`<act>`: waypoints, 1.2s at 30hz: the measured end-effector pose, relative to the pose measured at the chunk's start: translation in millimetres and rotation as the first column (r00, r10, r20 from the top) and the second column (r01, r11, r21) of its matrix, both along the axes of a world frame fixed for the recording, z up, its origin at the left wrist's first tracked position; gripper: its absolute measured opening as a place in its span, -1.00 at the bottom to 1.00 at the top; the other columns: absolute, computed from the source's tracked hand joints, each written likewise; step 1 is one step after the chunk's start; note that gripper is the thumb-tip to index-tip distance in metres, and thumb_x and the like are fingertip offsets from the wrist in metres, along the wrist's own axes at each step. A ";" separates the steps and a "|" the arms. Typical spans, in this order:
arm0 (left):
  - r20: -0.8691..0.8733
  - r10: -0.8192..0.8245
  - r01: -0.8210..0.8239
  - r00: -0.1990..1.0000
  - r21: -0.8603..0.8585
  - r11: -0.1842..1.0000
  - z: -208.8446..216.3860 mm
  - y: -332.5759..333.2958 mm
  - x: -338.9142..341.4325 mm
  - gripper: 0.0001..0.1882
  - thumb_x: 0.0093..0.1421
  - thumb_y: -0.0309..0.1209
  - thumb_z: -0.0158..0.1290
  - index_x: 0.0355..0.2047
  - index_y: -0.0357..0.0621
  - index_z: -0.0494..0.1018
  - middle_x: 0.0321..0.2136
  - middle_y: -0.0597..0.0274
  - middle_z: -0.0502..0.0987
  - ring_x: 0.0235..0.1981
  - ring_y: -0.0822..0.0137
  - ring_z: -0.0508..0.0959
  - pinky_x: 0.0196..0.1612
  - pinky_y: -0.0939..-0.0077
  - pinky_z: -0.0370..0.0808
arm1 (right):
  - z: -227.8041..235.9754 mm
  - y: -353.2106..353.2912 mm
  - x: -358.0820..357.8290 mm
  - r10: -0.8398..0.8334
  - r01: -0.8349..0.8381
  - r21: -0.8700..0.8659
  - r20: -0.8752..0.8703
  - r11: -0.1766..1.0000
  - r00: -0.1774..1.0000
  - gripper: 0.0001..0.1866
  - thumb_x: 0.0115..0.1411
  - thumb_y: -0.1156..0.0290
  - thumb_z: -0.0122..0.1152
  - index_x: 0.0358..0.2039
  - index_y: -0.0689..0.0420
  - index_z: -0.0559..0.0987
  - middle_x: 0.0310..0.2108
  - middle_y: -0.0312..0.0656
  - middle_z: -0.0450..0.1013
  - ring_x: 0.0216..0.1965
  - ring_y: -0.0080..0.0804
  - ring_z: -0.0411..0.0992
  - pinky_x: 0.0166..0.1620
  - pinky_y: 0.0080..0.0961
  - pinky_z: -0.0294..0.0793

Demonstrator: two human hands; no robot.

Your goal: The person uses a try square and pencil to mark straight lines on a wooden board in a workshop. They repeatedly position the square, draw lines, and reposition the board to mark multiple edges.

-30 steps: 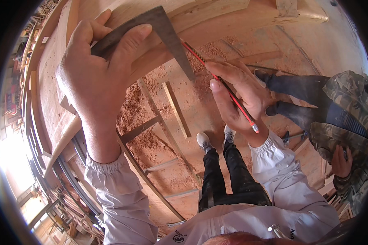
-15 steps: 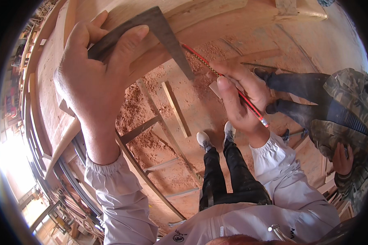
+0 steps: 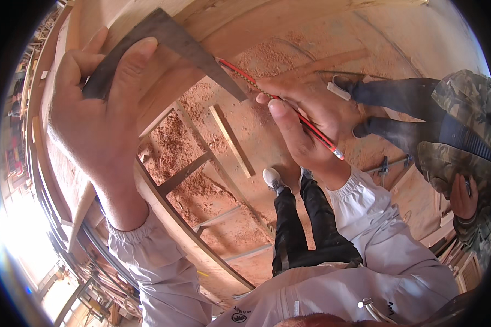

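My left hand grips a dark L-shaped try square, thumb on the near face. The square lies against a large wooden piece at the top of the view, its tapering blade reaching down to the right past the wood's edge. My right hand pinches a red and black striped pencil with a pale rubber end. The pencil's point is at the blade's right edge; whether it touches the wood is hard to tell.
Below, wood shavings cover the floor around a loose wooden strip and a ladder-like frame. To the right stands another person in dark trousers and a camouflage top. Curved wooden boards run along the left.
Both hands have shifted left in view, carrying the square and pencil. The wooden piece and floor appear shifted slightly too. The other person's near foot has lifted or turned.
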State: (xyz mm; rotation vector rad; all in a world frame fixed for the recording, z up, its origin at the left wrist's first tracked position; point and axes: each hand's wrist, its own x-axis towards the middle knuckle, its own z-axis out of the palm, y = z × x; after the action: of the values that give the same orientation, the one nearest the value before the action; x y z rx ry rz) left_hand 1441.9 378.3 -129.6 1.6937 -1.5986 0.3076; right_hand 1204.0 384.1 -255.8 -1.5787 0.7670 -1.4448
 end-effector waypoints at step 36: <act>0.066 -0.063 0.063 0.996 -0.006 0.998 4.9 6.2 8.0 -0.53 0.12 -0.08 0.52 -0.49 -0.09 0.48 -0.21 0.13 0.72 -0.10 0.27 0.70 -0.05 0.37 0.63 | -34.8 112.5 -61.7 0.306 -0.241 0.379 -0.121 0.893 0.944 -0.64 0.64 0.30 -0.05 0.12 0.28 0.62 -0.16 -0.08 0.71 -0.29 -0.46 0.66 -0.14 -0.50 0.65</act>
State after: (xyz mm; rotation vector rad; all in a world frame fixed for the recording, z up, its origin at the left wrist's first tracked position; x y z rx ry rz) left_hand 1449.9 384.5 -124.7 1.6388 -1.6932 0.3410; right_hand 1142.4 496.6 -290.6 -1.4702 0.8199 -0.9066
